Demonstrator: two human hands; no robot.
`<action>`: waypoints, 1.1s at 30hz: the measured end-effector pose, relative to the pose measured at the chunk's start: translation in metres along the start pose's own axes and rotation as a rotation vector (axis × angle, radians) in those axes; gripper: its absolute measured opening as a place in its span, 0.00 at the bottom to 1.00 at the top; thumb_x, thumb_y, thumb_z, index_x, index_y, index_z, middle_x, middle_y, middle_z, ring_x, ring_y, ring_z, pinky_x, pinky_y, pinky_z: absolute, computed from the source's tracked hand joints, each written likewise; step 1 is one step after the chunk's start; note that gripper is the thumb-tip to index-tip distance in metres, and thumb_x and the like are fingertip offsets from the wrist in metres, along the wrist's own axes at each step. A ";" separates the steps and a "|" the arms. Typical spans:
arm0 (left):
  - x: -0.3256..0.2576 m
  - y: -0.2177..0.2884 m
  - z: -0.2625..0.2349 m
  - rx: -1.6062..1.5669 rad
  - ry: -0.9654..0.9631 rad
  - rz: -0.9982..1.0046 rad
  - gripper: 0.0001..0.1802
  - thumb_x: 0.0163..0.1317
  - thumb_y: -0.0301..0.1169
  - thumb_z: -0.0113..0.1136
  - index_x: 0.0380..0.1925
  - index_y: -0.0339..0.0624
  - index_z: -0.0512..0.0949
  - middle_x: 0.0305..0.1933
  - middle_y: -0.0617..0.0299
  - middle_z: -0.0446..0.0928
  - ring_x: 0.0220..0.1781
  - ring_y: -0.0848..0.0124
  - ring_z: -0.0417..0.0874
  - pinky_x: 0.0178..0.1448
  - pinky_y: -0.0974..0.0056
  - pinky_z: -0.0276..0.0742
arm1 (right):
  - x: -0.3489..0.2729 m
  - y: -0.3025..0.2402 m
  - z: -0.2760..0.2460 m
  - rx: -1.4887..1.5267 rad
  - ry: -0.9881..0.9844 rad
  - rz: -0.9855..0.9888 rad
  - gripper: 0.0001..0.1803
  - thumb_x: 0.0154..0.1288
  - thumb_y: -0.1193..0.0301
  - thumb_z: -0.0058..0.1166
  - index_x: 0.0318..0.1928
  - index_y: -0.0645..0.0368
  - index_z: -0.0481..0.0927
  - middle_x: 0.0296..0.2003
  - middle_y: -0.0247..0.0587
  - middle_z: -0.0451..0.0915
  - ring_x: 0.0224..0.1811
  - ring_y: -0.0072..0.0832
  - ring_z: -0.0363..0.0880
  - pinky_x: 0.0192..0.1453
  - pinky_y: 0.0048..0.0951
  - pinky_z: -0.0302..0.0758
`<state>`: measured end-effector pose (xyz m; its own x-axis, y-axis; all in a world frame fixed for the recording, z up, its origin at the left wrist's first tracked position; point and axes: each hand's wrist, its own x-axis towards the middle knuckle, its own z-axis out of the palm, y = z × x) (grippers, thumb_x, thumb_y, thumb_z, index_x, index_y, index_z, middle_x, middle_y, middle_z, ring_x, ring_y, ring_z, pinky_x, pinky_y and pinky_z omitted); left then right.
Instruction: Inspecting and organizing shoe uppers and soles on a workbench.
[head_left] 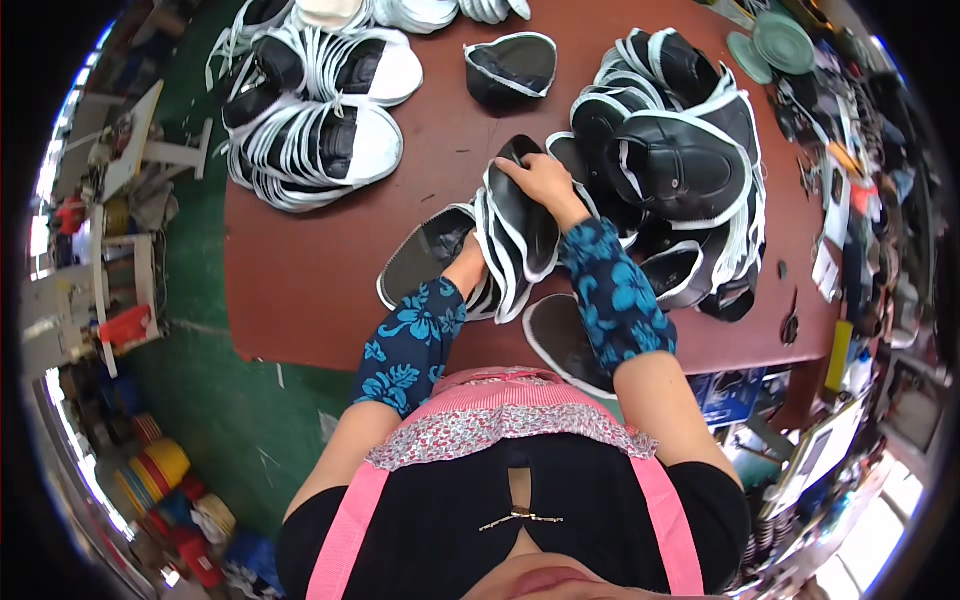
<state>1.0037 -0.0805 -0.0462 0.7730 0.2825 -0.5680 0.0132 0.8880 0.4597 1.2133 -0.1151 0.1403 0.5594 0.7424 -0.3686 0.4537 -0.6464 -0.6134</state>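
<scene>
1. Hands first: my right hand (543, 182) lies on top of a small stack of black shoe uppers (515, 240) at frame centre, its grip curled over their upper edge.
2. My left hand (466, 262) is mostly hidden behind that stack; I cannot tell its grip.
3. I see the stack standing on edge on the reddish-brown worktop (300, 270).
4. A big heap of uppers (680, 160) sits just right of it.
5. Bundled white-edged pieces (310, 140) lie upper left.
</scene>
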 end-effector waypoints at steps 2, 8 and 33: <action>0.027 -0.014 0.038 -0.072 -0.371 0.000 0.29 0.94 0.44 0.42 0.83 0.40 0.70 0.80 0.51 0.78 0.74 0.57 0.83 0.82 0.54 0.80 | -0.009 0.065 -0.005 0.224 -0.010 0.054 0.40 0.75 0.33 0.63 0.57 0.61 0.94 0.49 0.50 0.95 0.54 0.44 0.92 0.61 0.31 0.80; 0.027 -0.035 0.072 -0.085 0.034 -0.052 0.25 0.91 0.46 0.51 0.75 0.45 0.80 0.62 0.60 0.89 0.56 0.65 0.90 0.59 0.57 0.89 | -0.030 0.119 -0.016 0.895 -0.134 0.391 0.44 0.77 0.36 0.66 0.61 0.73 0.90 0.52 0.53 0.93 0.55 0.37 0.89 0.65 0.34 0.80; -0.345 -0.021 0.004 0.985 0.143 0.401 0.18 0.75 0.23 0.70 0.63 0.36 0.82 0.64 0.48 0.84 0.66 0.56 0.85 0.70 0.53 0.83 | -0.263 0.007 0.128 -0.412 0.105 -0.867 0.25 0.61 0.77 0.68 0.60 0.50 0.86 0.67 0.34 0.84 0.76 0.38 0.79 0.88 0.68 0.57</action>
<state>0.7390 -0.1986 0.1429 0.7541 0.5849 -0.2986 0.3298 0.0559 0.9424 0.9805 -0.2929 0.1437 -0.0351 0.9842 0.1736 0.9348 0.0938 -0.3427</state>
